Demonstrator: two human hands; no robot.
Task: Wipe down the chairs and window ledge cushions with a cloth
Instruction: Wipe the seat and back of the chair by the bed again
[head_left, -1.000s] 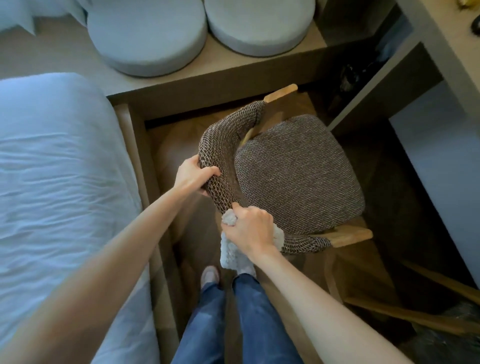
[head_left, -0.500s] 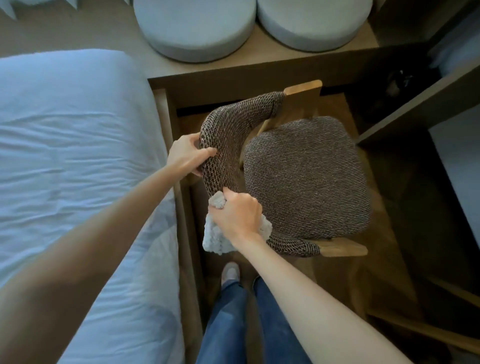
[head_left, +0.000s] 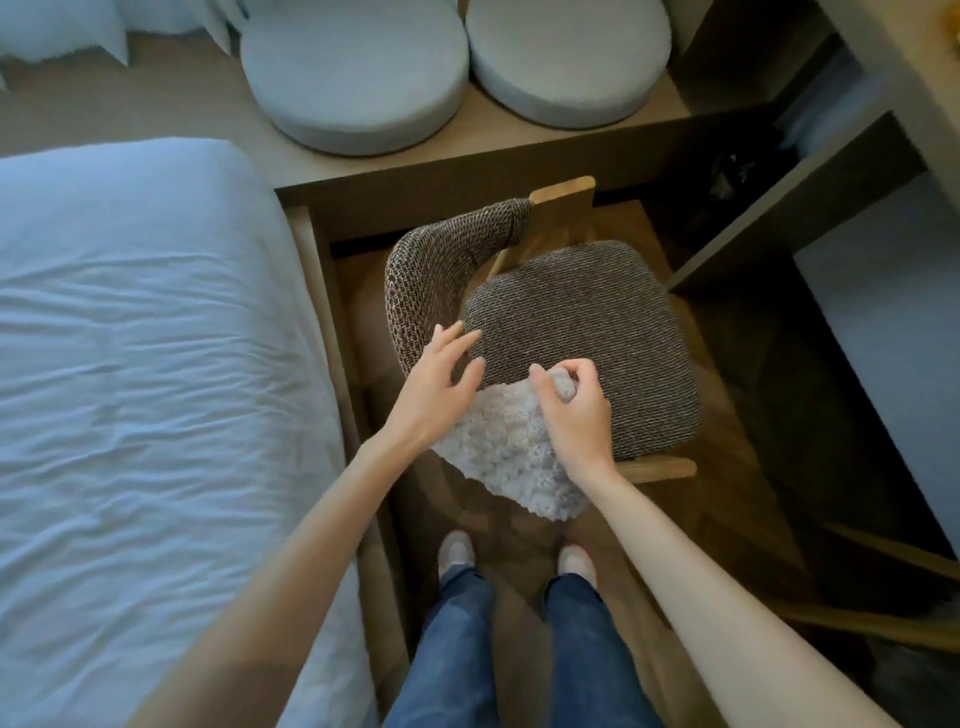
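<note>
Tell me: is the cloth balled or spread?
Mostly spread: the cloth hangs open beneath the right hand, which pinches only its bunched top.

Chair (head_left: 582, 332): coarse brown woven fabric, matt; smooth wooden frame. Cloth (head_left: 511, 457): white, nubby, fluffy. Ledge cushions (head_left: 358, 73): smooth pale fabric. Bed sheet (head_left: 145, 338): creased cotton-like cloth.

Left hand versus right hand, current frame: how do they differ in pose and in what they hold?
The left hand has straight, spread fingers and grips nothing; the right hand has curled fingers pinching a bunched end of the white cloth. The left hand sits by the chair's woven backrest; the right hand is over the seat pad. Both are at the seat's near edge, with the cloth between them.
</note>
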